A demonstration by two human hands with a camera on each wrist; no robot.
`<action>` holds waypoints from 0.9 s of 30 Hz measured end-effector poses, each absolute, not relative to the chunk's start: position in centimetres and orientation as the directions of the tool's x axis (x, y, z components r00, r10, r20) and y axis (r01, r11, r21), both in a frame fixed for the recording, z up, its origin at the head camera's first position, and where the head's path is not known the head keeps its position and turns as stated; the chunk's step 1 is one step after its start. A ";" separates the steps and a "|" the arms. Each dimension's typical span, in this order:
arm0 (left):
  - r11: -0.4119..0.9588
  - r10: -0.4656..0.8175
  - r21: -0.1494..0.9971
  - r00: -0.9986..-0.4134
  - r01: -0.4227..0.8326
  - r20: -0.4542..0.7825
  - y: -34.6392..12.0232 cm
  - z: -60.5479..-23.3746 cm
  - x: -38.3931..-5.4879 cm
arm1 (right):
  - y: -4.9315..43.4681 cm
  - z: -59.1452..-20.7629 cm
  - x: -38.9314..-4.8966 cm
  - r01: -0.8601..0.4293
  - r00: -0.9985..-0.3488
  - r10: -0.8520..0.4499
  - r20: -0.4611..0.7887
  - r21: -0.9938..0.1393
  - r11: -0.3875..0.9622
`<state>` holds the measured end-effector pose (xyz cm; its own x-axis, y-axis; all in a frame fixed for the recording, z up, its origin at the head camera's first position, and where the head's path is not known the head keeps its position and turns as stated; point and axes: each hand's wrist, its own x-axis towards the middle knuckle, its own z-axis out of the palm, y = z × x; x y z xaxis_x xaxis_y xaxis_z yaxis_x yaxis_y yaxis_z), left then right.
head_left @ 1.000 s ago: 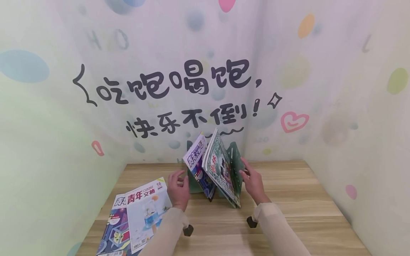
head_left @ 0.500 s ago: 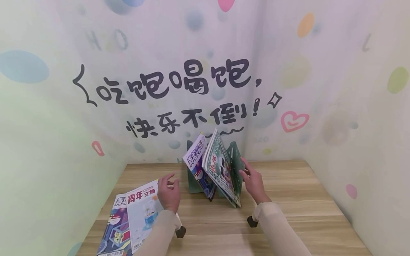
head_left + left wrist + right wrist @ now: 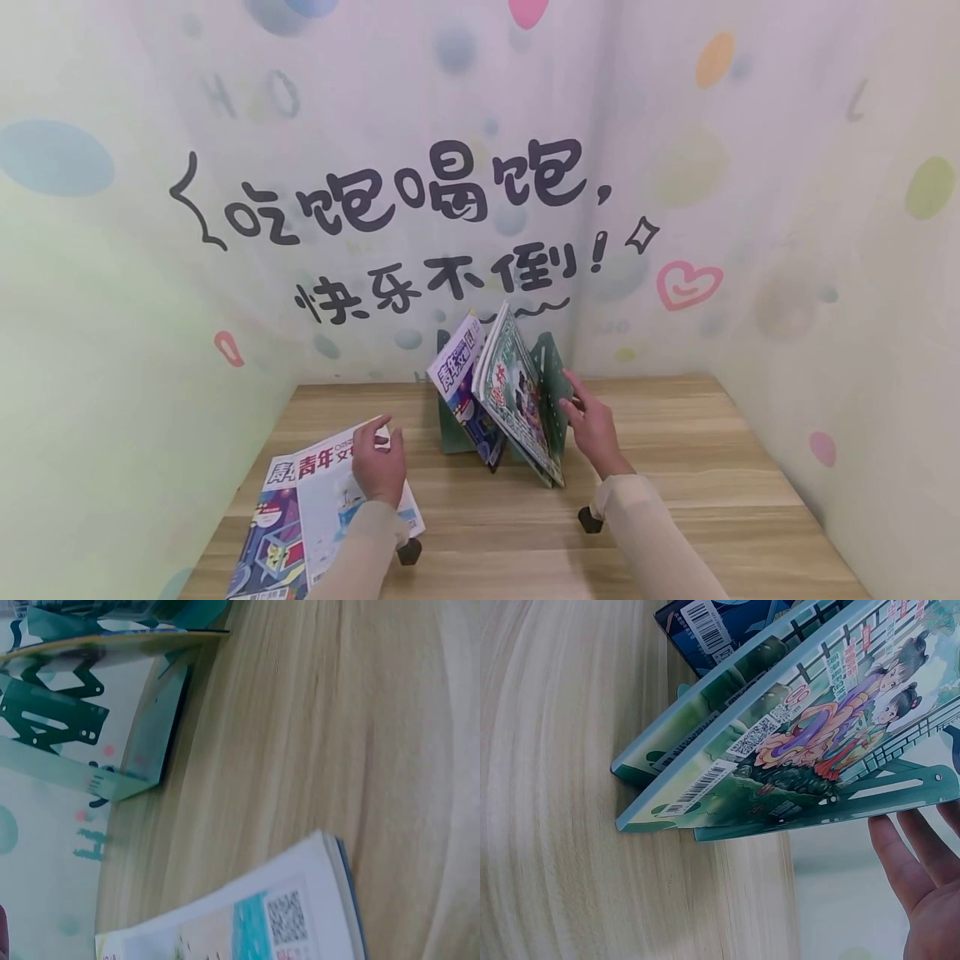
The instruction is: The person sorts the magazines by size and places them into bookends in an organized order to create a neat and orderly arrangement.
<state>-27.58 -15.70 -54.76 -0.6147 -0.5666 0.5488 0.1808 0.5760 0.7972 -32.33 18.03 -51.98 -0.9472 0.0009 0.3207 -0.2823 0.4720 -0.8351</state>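
Note:
My left hand (image 3: 381,462) is over the upper right part of a white-covered magazine (image 3: 322,496), its fingers loosely bent. That magazine lies partly on a purple one (image 3: 267,533) at the table's left; its QR-coded corner shows in the left wrist view. My right hand (image 3: 597,433) touches the right side of a green metal bookend (image 3: 555,387) with extended fingertips (image 3: 889,832). Between the bookend's sides, green-covered magazines (image 3: 780,750) and a purple magazine (image 3: 459,379) stand tilted. In the left wrist view, the bookend's other side (image 3: 142,769) stands upright on the table.
The wooden table (image 3: 675,533) meets a printed fabric wall (image 3: 750,208) close behind the bookend. Similar side walls flank the table. A black wrist device (image 3: 408,552) sits under the left cuff, another (image 3: 590,520) at the right cuff.
My left hand has moved left, away from the standing magazines, to over the white-covered magazine. My right hand has stayed at the bookend, and the magazines have not moved.

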 end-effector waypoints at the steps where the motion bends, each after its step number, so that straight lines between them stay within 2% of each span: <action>1: 0.575 -0.568 0.798 -0.615 0.179 0.547 -15.8 -54.8 -27.5 | 18.0 -52.0 -32.3 -0.283 -0.947 0.000 0.321 -0.835 0.472; 6: 0.571 -0.576 0.806 -0.623 0.157 0.529 -16.5 -55.3 -27.5 | 18.1 -52.0 -32.4 -0.287 -0.946 0.000 0.325 -0.835 0.470; 15: 0.533 -0.634 0.846 -0.650 0.024 0.418 -17.9 -56.2 -27.3 | 18.1 -51.9 -32.3 -0.299 -0.941 -0.002 0.337 -0.833 0.465; 27: 0.537 -0.656 0.842 -0.652 -0.049 0.380 -19.1 -56.5 -26.9 | 18.1 -51.8 -32.3 -0.288 -0.946 -0.001 0.323 -0.841 0.458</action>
<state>-26.86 -19.08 -56.53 -0.6516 -0.6562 0.3805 -0.0490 0.5370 0.8422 -32.26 18.06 -51.82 -0.9463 -0.0010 0.3232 -0.2877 0.4585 -0.8409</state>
